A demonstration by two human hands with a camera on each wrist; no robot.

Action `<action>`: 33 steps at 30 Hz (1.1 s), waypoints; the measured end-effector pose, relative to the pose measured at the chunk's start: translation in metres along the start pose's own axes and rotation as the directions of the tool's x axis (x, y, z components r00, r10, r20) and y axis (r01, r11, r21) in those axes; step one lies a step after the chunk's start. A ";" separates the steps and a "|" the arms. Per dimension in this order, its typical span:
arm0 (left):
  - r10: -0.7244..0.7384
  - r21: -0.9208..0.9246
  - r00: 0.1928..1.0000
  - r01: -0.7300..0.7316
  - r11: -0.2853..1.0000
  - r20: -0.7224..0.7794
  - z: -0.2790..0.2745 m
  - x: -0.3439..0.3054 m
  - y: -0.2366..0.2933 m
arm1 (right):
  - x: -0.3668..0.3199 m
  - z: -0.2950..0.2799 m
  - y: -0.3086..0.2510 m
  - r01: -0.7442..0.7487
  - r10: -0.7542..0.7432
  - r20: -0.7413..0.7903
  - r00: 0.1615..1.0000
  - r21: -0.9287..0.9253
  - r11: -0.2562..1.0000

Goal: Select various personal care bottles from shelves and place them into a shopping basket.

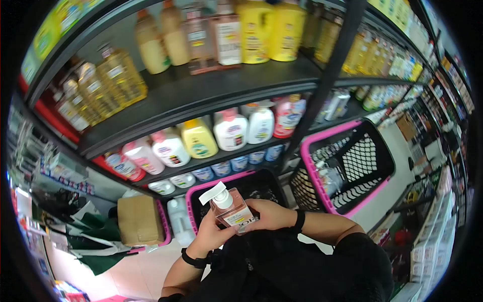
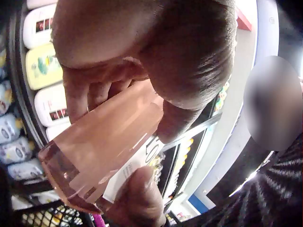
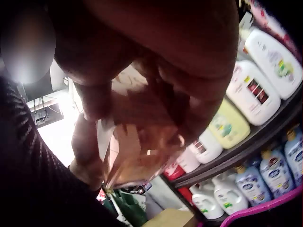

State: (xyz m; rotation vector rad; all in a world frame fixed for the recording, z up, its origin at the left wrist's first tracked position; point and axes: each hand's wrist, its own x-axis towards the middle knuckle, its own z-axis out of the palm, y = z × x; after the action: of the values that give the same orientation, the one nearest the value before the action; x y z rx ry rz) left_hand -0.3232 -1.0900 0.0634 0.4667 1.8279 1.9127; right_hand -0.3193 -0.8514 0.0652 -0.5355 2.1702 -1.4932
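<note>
A square, clear pink pump bottle (image 1: 235, 216) with a white pump top and a white label is held in front of the body, its pump tilted away from the wearer. My left hand (image 1: 211, 234) grips its left side, thumb on the label face. From the other side my right hand (image 1: 273, 213) grips it too, with its thumb near the label's lower edge. The left wrist view shows the bottle's (image 2: 102, 137) flat side and base, fingers wrapped behind. Seen from the right wrist, the bottle (image 3: 142, 156) is partly hidden by dark, shadowed fingers.
Ahead, a black shelf (image 1: 201, 88) carries rows of bottles, with yellow jugs (image 1: 256, 32) on its upper level and white pump bottles (image 1: 231, 130) below. A pink-rimmed black basket (image 1: 189, 201) lies beneath the hands; another basket (image 1: 347, 214) stands right. A cardboard box (image 1: 140, 220) sits left.
</note>
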 end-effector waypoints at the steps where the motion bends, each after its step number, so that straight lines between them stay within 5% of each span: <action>1: 0.002 0.022 1.000 -0.003 1.000 0.020 0.019 0.012 -0.006 | -0.017 -0.019 0.004 0.060 -0.058 -0.036 0.998 0.072 0.996; 3: 0.007 0.068 0.999 -0.011 0.998 0.053 0.056 0.036 -0.015 | -0.050 -0.058 0.010 0.194 -0.173 -0.117 0.978 0.205 0.959; 5: 0.097 0.290 0.993 -0.111 0.951 0.062 0.093 0.065 -0.003 | -0.083 -0.102 0.017 0.306 -0.281 -0.261 0.924 0.061 0.950; 8: 0.064 0.616 0.990 -0.127 0.778 0.123 0.141 0.099 0.001 | -0.138 -0.171 -0.020 0.180 -0.258 -0.218 0.941 -0.322 0.929; 9: 0.098 0.491 0.987 -0.147 0.859 0.125 0.162 0.110 -0.004 | -0.147 -0.188 -0.015 0.307 -0.415 -0.206 0.886 -0.411 0.859; 11: 0.132 0.612 0.977 -0.207 0.763 0.165 0.199 0.126 0.007 | -0.167 -0.212 0.000 0.327 -0.492 -0.200 0.847 -0.535 0.779; 16: -0.035 0.686 0.976 -0.126 0.716 0.215 0.260 0.155 0.024 | -0.212 -0.252 0.016 0.309 -0.457 -0.135 0.879 -0.569 0.762; 18: 0.069 0.697 0.970 -0.215 0.684 0.231 0.268 0.161 0.016 | -0.223 -0.264 0.019 0.258 -0.401 -0.114 0.909 -0.604 0.754; 26: 0.016 0.609 0.939 -0.236 0.757 0.344 0.295 0.173 0.032 | -0.260 -0.279 0.000 0.265 -0.483 -0.119 0.868 -0.711 0.652; 29: 0.335 0.624 0.855 -0.518 0.585 0.395 0.300 0.176 0.007 | -0.274 -0.290 -0.006 0.210 -0.382 -0.066 0.922 -0.745 0.633; 33: 0.136 0.428 0.959 -0.235 0.873 0.250 0.276 0.157 -0.031 | -0.283 -0.299 0.012 0.131 -0.228 -0.020 0.973 -0.768 0.627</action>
State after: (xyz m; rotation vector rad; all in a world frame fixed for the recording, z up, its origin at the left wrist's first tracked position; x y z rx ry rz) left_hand -0.3051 -0.7723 0.0397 0.9973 2.1431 1.4584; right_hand -0.2558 -0.4631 0.1880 -0.9803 2.8801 -0.5898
